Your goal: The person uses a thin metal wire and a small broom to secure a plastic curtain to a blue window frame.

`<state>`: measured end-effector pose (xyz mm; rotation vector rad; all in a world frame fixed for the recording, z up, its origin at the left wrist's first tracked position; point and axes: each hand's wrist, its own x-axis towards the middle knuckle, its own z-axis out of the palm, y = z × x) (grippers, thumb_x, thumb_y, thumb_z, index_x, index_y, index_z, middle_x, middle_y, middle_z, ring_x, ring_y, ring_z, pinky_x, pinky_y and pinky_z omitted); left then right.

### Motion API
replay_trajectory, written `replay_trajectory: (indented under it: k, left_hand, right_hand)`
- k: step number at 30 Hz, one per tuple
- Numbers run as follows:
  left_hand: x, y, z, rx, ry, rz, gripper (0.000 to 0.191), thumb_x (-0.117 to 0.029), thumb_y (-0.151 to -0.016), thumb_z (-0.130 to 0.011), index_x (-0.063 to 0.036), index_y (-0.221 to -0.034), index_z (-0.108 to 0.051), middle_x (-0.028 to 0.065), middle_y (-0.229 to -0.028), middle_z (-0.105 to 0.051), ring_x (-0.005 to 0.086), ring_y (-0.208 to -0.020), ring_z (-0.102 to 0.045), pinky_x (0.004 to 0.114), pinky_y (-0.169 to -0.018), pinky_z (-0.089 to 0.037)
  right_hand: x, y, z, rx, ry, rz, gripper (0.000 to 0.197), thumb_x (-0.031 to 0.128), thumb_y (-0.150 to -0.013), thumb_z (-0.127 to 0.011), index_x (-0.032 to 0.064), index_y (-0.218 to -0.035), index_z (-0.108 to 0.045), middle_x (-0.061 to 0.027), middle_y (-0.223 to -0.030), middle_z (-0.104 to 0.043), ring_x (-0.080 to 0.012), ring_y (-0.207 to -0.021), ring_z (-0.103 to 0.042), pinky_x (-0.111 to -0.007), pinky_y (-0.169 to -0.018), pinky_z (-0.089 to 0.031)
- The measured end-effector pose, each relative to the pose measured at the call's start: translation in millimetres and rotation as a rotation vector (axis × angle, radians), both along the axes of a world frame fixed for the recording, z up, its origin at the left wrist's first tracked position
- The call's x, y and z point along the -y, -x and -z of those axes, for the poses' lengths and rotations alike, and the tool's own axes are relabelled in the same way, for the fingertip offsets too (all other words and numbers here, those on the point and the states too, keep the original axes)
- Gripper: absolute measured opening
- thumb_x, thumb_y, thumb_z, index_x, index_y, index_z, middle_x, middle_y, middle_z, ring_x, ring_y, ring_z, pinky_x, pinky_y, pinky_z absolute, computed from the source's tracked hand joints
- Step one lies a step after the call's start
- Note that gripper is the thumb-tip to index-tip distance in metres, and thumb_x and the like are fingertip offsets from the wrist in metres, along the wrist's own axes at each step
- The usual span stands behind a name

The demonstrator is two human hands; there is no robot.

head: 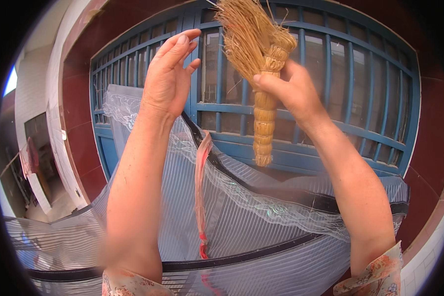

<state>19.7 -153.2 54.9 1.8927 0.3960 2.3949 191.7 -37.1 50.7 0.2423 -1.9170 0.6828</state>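
Observation:
In my right hand (292, 88) I hold a straw hand broom (264, 125) by its bound handle. Its bristles (240, 37) fan up and to the left, and the handle's end points down. My left hand (170, 70) is raised to the left of the broom, empty, with the fingers apart. Below both hands spreads a sheer striped mesh curtain (185, 229) with black edging and a white lace band (266, 207). A faded pink and red cloth strip (201, 185) hangs over the black edging.
Beyond the curtain stands a blue metal door (318, 140) with vertical bars over glass panes. Dark red tiles (77, 129) frame it on both sides. At the far left a pale wall (33, 92) and a doorway (39, 129) show.

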Motion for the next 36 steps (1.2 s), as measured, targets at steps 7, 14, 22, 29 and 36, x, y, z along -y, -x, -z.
replay_trajectory:
  k: [7, 14, 22, 29, 36]
  left_hand:
    - [-51.2, 90.8, 38.4, -0.311, 0.482, -1.160, 0.021, -0.004, -0.078, -0.057, -0.0034, -0.099, -0.062, 0.0012, -0.067, -0.056, 0.0106, -0.059, -0.050, 0.024, -0.057, -0.041]
    - [-66.3, 106.0, 37.0, -0.675, 0.592, -1.443, 0.020, -0.014, -0.078, -0.057, -0.0118, -0.096, -0.064, 0.0143, -0.090, -0.063, 0.0319, -0.089, -0.058, 0.037, -0.076, -0.046]
    - [-44.2, 95.6, 10.9, -0.439, 1.066, -0.470, 0.013, -0.015, -0.080, -0.057, -0.0045, -0.081, -0.064, 0.0054, -0.068, -0.060, 0.0113, -0.064, -0.058, 0.022, -0.058, -0.044]
    - [-35.8, 84.7, 0.5, -0.437, 0.616, -0.802, 0.012, -0.002, -0.077, -0.057, -0.0032, -0.087, -0.063, 0.0002, -0.073, -0.057, 0.0070, -0.069, -0.052, 0.020, -0.064, -0.042]
    - [-45.0, 19.7, 10.1, -0.508, 0.426, -0.746, 0.026, -0.022, -0.087, -0.052, -0.0047, -0.104, -0.061, 0.0009, -0.077, -0.059, 0.0084, -0.074, -0.054, 0.023, -0.072, -0.044]
  right_hand:
    - [-23.5, -52.9, -8.5, -0.060, -0.059, 0.253, 0.038, 0.022, -0.071, -0.064, -0.0023, -0.098, -0.055, -0.0110, -0.086, -0.061, -0.0160, -0.078, -0.059, -0.029, -0.073, -0.047]
    - [-13.6, -75.7, 7.5, 0.019, -0.052, 0.237, 0.038, 0.018, -0.070, -0.065, -0.0024, -0.100, -0.054, -0.0085, -0.085, -0.060, -0.0150, -0.078, -0.058, -0.030, -0.072, -0.046]
    - [-17.9, -101.0, -2.8, 0.043, 0.019, 0.302, 0.044, 0.025, -0.072, -0.061, 0.0003, -0.107, -0.052, -0.0072, -0.096, -0.057, -0.0135, -0.088, -0.053, -0.029, -0.078, -0.041]
    - [-17.6, -84.8, 19.5, 0.068, 0.265, 0.075, 0.035, 0.024, -0.073, -0.066, -0.0012, -0.095, -0.056, -0.0063, -0.082, -0.058, -0.0118, -0.073, -0.056, -0.027, -0.064, -0.047]
    - [-17.9, -110.8, 37.4, 0.033, 0.111, 0.219, 0.038, 0.028, -0.074, -0.065, -0.0011, -0.097, -0.055, -0.0053, -0.085, -0.058, -0.0120, -0.078, -0.056, -0.028, -0.070, -0.045]
